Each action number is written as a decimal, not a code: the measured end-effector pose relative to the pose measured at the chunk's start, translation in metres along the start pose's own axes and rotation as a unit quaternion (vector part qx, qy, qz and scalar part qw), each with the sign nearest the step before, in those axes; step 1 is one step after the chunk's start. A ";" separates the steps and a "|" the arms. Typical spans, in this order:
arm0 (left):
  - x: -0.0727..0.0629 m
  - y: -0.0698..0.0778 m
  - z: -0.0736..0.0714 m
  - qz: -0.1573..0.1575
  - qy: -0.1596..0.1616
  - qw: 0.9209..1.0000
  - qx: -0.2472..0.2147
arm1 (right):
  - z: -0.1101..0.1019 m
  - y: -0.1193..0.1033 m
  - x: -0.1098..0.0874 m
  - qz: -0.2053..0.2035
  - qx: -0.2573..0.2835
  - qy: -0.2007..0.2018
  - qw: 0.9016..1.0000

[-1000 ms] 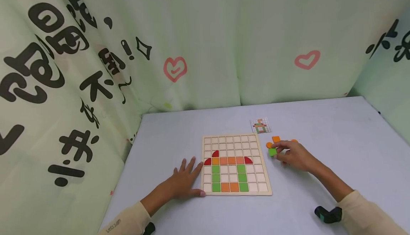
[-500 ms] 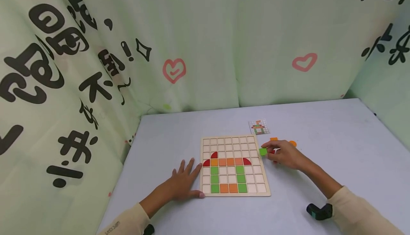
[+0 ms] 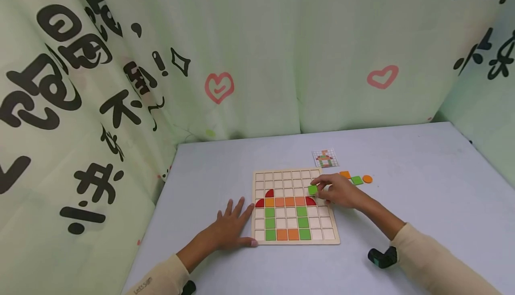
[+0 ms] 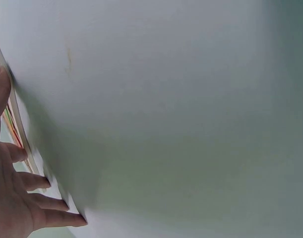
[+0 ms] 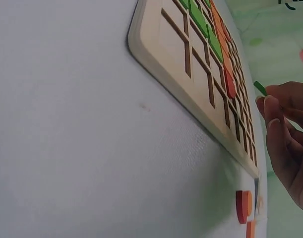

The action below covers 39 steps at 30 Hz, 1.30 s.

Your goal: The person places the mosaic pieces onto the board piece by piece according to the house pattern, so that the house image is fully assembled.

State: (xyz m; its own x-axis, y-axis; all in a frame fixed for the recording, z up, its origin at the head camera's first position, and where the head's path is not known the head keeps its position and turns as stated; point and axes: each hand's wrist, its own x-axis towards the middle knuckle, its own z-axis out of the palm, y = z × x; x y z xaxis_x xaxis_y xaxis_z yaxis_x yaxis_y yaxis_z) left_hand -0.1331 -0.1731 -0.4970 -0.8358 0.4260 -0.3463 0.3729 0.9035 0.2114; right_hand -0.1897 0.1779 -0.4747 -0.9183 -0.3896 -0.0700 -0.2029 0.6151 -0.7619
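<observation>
A wooden grid board (image 3: 336, 237) lies on the white table with green, orange and red tiles set in its cells. My right hand (image 3: 339, 191) pinches a small green square tile (image 3: 312, 190) between thumb and fingers, over the board's right part, just behind a red quarter-round tile (image 3: 310, 201). Seen edge-on in the right wrist view, that green tile (image 5: 260, 88) sticks out from the fingertips. My left hand (image 3: 230, 230) rests with spread fingers along the board's left edge, thumb at the near left corner. The left wrist view shows this hand (image 4: 15, 198) against the board's side.
Right of the board lie an orange square tile (image 3: 344, 174), a green tile (image 3: 356, 180) and an orange round tile (image 3: 367, 179). A red piece (image 5: 241, 207) shows on the table in the right wrist view. Behind the board is a pattern card (image 3: 325, 158). Curtains enclose the table.
My right hand has picked up the green square tile from the loose pieces and carried it left over the board. The left hand stays in place.
</observation>
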 end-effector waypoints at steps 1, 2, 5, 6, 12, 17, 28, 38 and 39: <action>0.000 0.000 0.001 0.000 -0.001 1.000 -0.002 | 0.002 -0.001 0.003 -0.003 -0.002 -0.004 1.000; 0.000 0.000 0.001 0.000 -0.001 1.000 -0.002 | 0.004 -0.003 0.006 -0.007 -0.004 -0.009 1.000; 0.000 0.000 0.003 -0.002 -0.001 1.000 -0.003 | 0.012 -0.007 0.014 -0.014 0.000 -0.020 1.000; 0.000 0.000 0.003 -0.003 -0.002 1.000 -0.002 | 0.014 -0.009 0.017 -0.017 0.001 -0.021 1.000; -0.001 0.000 0.001 -0.013 -0.014 1.000 0.005 | 0.032 -0.019 0.028 -0.006 0.010 -0.034 0.999; 0.001 0.001 -0.001 -0.007 -0.015 1.000 0.015 | 0.044 -0.024 0.034 0.028 0.012 -0.033 0.999; 0.001 0.002 -0.006 -0.005 -0.019 1.000 0.013 | 0.054 -0.038 0.048 0.014 -0.042 -0.014 0.999; -0.002 0.003 -0.007 -0.003 -0.020 1.000 0.015 | 0.064 -0.041 0.057 0.007 -0.091 -0.029 0.995; -0.001 0.003 -0.006 -0.004 -0.021 1.000 0.015 | 0.065 -0.042 0.057 0.005 -0.095 -0.029 0.995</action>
State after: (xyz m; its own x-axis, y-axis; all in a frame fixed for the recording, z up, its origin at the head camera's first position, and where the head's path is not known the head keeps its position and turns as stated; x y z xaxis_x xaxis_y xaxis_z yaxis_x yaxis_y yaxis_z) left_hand -0.1335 -0.1716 -0.4903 -0.8213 0.4205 -0.3856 0.3792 0.9073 0.1818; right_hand -0.2119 0.0855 -0.4884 -0.9008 -0.4179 -0.1184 -0.2589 0.7356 -0.6260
